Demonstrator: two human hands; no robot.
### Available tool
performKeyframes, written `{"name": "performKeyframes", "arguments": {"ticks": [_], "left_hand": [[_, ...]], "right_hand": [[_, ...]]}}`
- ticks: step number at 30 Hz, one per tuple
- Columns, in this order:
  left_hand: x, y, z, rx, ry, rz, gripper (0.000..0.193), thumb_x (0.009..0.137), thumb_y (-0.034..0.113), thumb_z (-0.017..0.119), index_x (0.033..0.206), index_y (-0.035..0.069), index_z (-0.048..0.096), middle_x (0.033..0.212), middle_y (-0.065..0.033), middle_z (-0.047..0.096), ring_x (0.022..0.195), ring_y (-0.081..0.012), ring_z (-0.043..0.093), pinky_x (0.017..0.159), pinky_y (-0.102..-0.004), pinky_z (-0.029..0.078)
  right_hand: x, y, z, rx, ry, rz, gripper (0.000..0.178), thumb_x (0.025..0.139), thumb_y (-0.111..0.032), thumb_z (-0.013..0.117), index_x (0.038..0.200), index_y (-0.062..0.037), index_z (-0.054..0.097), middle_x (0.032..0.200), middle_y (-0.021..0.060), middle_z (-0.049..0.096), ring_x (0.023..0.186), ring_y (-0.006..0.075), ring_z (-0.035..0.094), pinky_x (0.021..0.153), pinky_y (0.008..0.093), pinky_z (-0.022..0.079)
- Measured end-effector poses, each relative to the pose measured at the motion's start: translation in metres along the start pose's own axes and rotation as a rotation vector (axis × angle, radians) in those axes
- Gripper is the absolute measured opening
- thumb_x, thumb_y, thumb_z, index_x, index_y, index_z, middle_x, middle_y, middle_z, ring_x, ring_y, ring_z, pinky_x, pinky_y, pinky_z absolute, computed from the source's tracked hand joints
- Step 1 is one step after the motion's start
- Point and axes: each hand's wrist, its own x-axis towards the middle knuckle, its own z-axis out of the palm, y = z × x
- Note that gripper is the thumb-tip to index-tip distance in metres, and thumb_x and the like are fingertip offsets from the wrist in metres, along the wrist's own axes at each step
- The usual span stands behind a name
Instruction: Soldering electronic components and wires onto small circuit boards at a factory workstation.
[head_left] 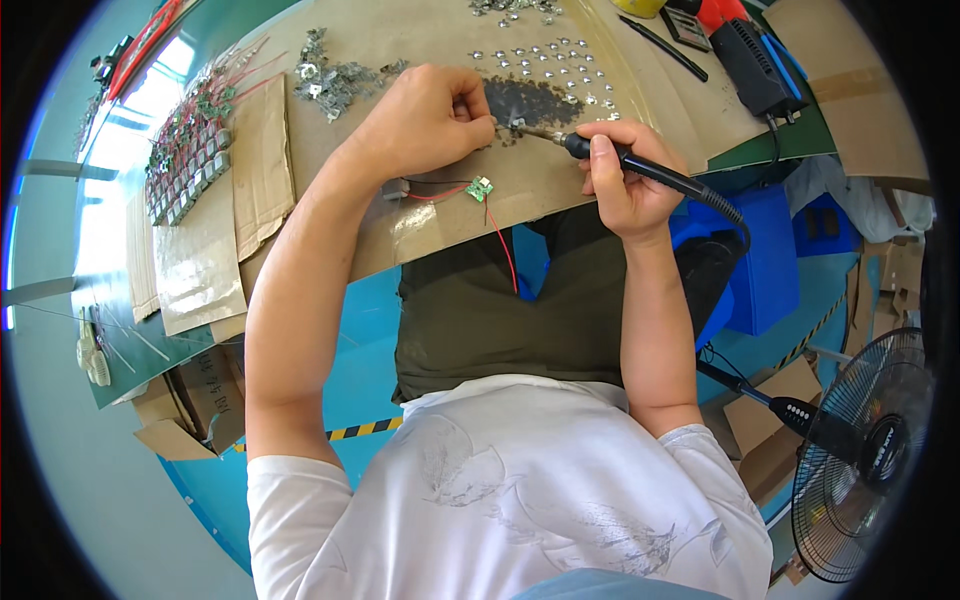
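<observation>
My right hand (635, 190) grips a black-handled soldering iron (668, 174), its tip pointing left. That tip meets or nearly meets a small silvery piece (517, 123) on a dark, speckled patch (545, 104) of the work surface. Close to the tip, on its left, my left hand (432, 118) is closed in a pinch; whatever lies between its fingertips is too small to make out. Below the left hand lies a small green circuit board (480, 189). Red and black wires run from it toward a grey block (395, 188), and another red wire hangs over the table's front edge.
Small silver parts (543, 55) stand in rows beyond the dark patch. A heap of metal pieces (335, 85) lies at left, near rows of wired grey blocks (188, 172). At far right are a black box (752, 68) and a black pen (665, 47). A fan (870, 450) stands lower right.
</observation>
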Motion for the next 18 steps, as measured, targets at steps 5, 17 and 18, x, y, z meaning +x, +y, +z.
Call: {"name": "performKeyframes", "arguments": {"ticks": [5,17,18], "left_hand": [[0.001,0.000,-0.001,0.024,0.020,0.027,0.017,0.084,0.015,0.076,0.081,0.000,0.069,0.066,0.0004,0.061,0.061,-0.0064,0.053,0.056,-0.0271,0.045],[0.005,0.005,-0.007,-0.491,0.025,-0.245,0.017,0.105,0.022,0.062,0.107,0.005,0.063,0.063,0.0008,0.055,0.048,-0.0087,0.050,0.044,-0.0250,0.035],[0.003,0.002,-0.008,-0.486,0.070,-0.237,0.016,0.106,0.021,0.060,0.110,0.005,0.063,0.063,0.0005,0.054,0.048,-0.0087,0.048,0.044,-0.0251,0.034]], "right_hand": [[0.000,-0.003,-0.003,0.025,0.020,0.009,0.009,0.089,0.002,0.067,0.093,0.0004,0.075,0.068,0.0011,0.064,0.054,0.0051,0.055,0.049,0.0209,0.039],[-0.010,-0.024,0.001,0.018,-0.046,0.208,0.037,0.096,0.005,0.066,0.131,-0.0055,0.068,0.088,0.0054,0.071,0.070,0.0078,0.065,0.060,0.0231,0.051],[-0.016,-0.026,0.005,0.137,-0.134,0.274,0.044,0.091,0.009,0.066,0.133,-0.0069,0.067,0.092,0.0055,0.071,0.073,0.0101,0.067,0.062,0.0255,0.052]]}}
